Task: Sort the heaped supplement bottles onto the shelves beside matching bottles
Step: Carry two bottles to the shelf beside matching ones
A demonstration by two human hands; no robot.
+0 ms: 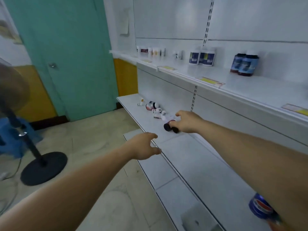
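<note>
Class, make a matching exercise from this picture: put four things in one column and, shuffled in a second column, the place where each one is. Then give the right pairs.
Things
1. dark lying bottle with a dark cap
2. pair of dark blue-labelled bottles
3. round black fan base
4. blue can with a red, white and blue logo

Places
A. standing on the upper white shelf
B. on the tiled floor
C. on the lower white shelf, under the right forearm
D. on the lower shelf, under the right hand

Pairs: 1-D, 2-A, 3-B, 4-C
</note>
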